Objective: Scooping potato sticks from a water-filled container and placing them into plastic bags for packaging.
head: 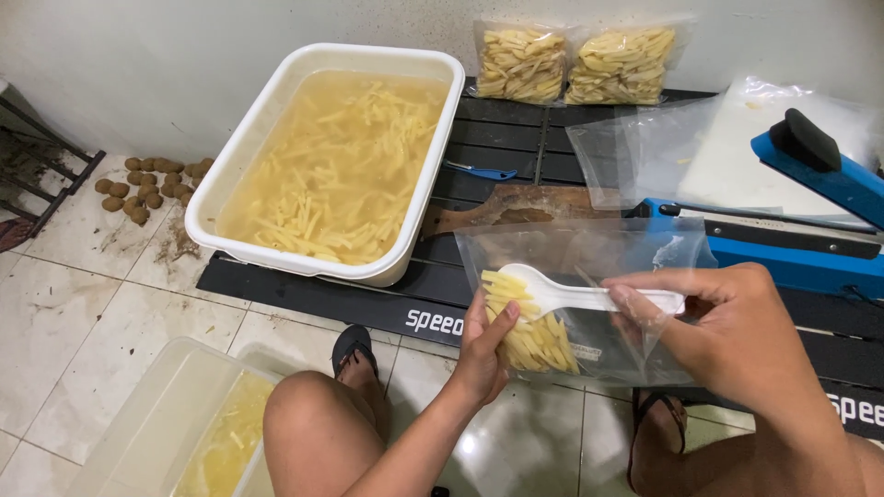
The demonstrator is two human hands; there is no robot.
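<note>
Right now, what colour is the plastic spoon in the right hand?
White: the plastic spoon held by the right hand inside the clear plastic bag, head view.

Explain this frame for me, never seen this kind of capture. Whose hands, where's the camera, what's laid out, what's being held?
There is no machine: a person works with bare hands, and the single picture comes from a camera on their head, looking down past their knees.

The left hand holds up a clear plastic bag partly filled with raw potato sticks. The right hand holds a white plastic spoon whose bowl is inside the bag.

On the black mat sit a white tub of cut potato sticks in cloudy water, a blue heat sealer, empty bags and a wooden board. Two filled bags lean on the wall. Whole potatoes lie on the tiled floor, and a clear tub stands by the left knee.
</note>
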